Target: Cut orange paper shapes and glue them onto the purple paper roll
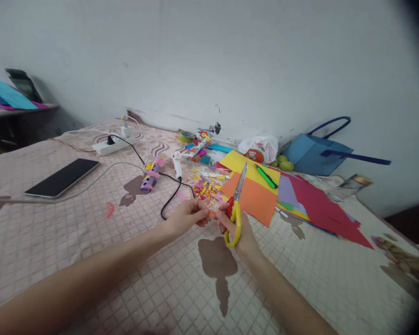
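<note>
Scissors with yellow and red handles (pixel 236 218) hang on my right hand (pixel 242 232), blades together and pointing up and away. The fingertips of that hand are pinched beside a small orange paper piece (pixel 212 214). My left hand (pixel 190 215) is closed, its thumb and fingers pressed together at the other side of the same piece. Just beyond both hands lies a pile of small coloured paper scraps (pixel 207 190). An orange sheet (pixel 254 200) and a yellow sheet (pixel 237 162) lie behind the scissors, with a green cutter (pixel 266 176) on the yellow one.
A white glue gun (pixel 177 164) with a black cable and a decorated purple paper roll (pixel 149 179) stand left of the scraps. Farther left are a phone (pixel 63 177) and a power strip (pixel 113 145). Red sheets (pixel 321 209) and a blue bag (pixel 312 153) are at the right.
</note>
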The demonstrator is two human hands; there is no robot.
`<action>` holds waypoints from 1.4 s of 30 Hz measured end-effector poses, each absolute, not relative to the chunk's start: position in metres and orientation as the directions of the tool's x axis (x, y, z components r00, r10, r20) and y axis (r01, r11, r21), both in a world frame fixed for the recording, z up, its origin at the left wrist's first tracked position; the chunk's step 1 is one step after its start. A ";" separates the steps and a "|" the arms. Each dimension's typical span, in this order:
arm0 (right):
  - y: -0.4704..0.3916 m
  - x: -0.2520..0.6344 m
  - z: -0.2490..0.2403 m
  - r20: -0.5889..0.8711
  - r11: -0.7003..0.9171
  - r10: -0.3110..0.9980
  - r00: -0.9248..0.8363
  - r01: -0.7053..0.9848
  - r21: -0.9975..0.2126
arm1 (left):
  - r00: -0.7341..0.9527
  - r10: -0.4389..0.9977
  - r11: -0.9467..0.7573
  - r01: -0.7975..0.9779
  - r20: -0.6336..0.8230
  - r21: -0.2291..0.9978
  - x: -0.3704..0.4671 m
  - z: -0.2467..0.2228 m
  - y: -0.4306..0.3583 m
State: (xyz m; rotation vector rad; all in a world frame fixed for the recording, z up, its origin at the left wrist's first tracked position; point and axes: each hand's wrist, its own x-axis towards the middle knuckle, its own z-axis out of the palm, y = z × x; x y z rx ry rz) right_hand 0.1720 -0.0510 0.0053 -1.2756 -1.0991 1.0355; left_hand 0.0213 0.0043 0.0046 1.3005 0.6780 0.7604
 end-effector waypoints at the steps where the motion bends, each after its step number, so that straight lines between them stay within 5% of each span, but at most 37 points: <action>1: -0.052 0.171 0.006 0.043 0.041 0.984 0.172 0.018 -0.999 | 0.567 0.823 0.111 -0.126 -0.020 0.986 0.020 0.005 0.006; 9: -0.062 0.165 0.006 0.088 0.083 0.996 0.032 0.151 -0.985 | 0.479 0.874 0.245 -0.297 -0.078 0.923 0.020 0.020 0.015; 21: -0.063 0.163 -0.009 0.103 0.089 0.994 0.022 0.351 -0.932 | 0.272 0.956 0.063 -0.563 0.113 0.824 0.042 0.043 0.012; 42: -0.065 0.160 0.003 0.118 0.085 0.992 0.046 0.441 -0.893 | 0.204 0.975 0.038 -0.545 0.089 0.838 0.048 0.037 0.009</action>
